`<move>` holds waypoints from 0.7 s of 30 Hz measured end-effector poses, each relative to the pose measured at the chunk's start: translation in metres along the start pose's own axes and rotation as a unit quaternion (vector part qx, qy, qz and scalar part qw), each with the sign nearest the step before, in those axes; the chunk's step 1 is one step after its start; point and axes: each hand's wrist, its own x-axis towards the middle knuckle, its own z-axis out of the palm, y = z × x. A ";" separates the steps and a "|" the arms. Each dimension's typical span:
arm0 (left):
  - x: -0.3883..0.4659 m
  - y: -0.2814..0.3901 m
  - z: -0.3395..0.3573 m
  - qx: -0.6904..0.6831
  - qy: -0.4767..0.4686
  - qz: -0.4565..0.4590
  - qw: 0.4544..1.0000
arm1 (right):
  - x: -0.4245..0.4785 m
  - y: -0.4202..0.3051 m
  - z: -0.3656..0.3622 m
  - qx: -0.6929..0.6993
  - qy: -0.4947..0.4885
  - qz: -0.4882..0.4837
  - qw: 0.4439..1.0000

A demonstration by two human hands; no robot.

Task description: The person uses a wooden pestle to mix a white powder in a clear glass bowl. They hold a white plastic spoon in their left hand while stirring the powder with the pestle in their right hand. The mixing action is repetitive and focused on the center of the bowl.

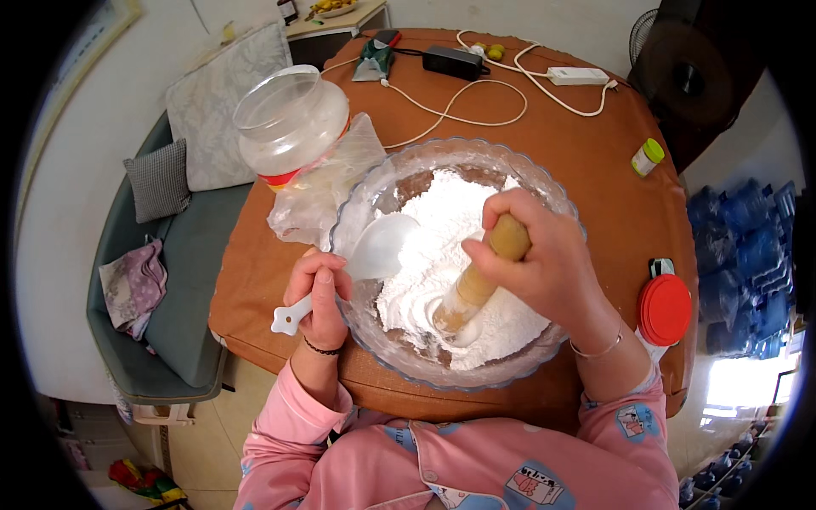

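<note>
A large clear bowl [539, 167] with a scalloped rim stands in front of me, holding a heap of white powder [440, 210]. My right hand [535, 255] grips a wooden rolling pin [475, 287], tilted, its lower end pressed into the powder. My left hand [319, 293] is at the bowl's left rim and is closed around the handle of a white plastic scoop [379, 245]. The scoop's translucent head lies inside the bowl against the powder. Part of the handle is hidden by my fingers.
Behind the bowl's left side are a clear plastic jar [293, 127] and a crumpled plastic bag [325, 191]. White cables, a black power adapter [452, 62] and a power strip [578, 76] lie at the table's far side. A red lid [665, 310] and a green-capped bottle [648, 157] are on the right.
</note>
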 end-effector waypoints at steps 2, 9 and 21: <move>-0.001 -0.001 0.000 -0.003 0.000 0.005 1.000 | 0.002 0.008 -0.002 0.005 0.015 0.015 1.000; -0.001 -0.001 0.003 -0.006 0.006 0.013 1.000 | -0.005 -0.007 -0.026 0.026 -0.053 -0.053 0.997; -0.003 -0.006 -0.002 -0.007 0.011 0.010 1.000 | 0.004 0.006 -0.008 0.029 -0.004 0.048 0.998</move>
